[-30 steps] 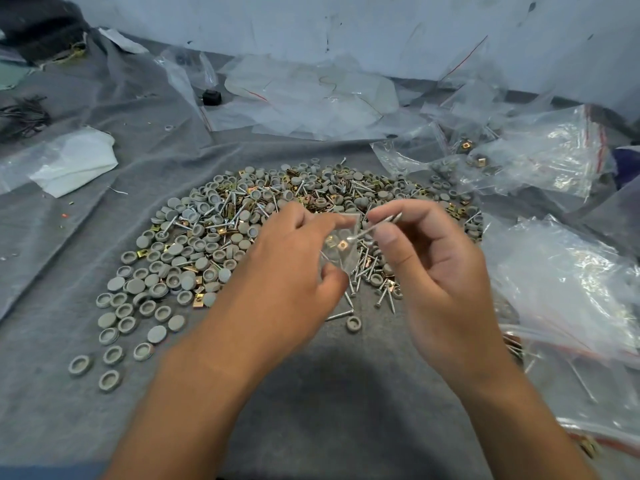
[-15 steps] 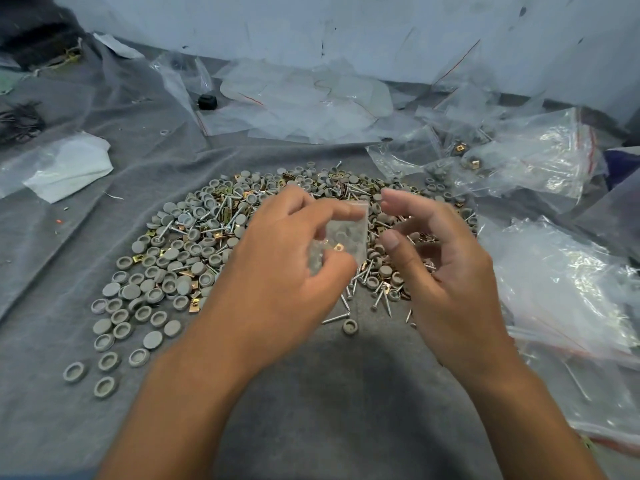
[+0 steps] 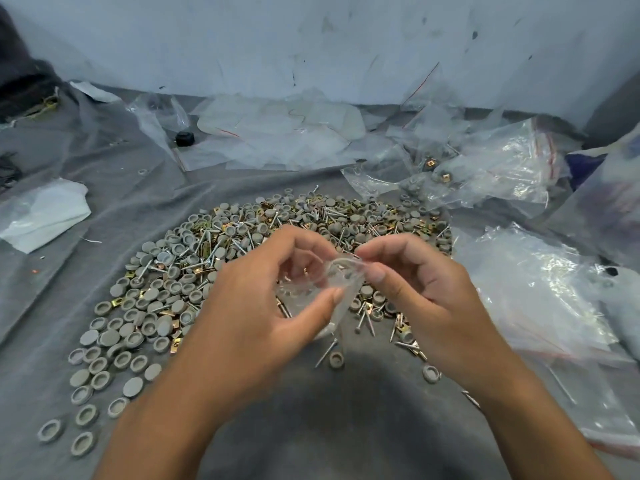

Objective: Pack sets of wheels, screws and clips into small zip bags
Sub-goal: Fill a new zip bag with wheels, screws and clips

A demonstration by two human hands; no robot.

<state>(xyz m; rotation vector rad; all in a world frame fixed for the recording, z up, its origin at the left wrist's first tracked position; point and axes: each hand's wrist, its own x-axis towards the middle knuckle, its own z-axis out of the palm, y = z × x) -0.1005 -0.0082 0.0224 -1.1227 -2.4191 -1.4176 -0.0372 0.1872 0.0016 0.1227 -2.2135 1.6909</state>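
A grey cloth spreads under everything. On it lies my heap of grey wheels, screws and brass clips, with bigger plastic bags to my right. Above the heap's near edge, my left hand and right hand each pinch the small clear zip bag between thumb and fingers.

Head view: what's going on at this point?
A person is packing hardware. The left hand holds a small clear zip bag while the right hand pinches its rim, mouth open. Behind lies the pile of grey wheels, screws and brass clips on grey cloth, with filled bags to the right.
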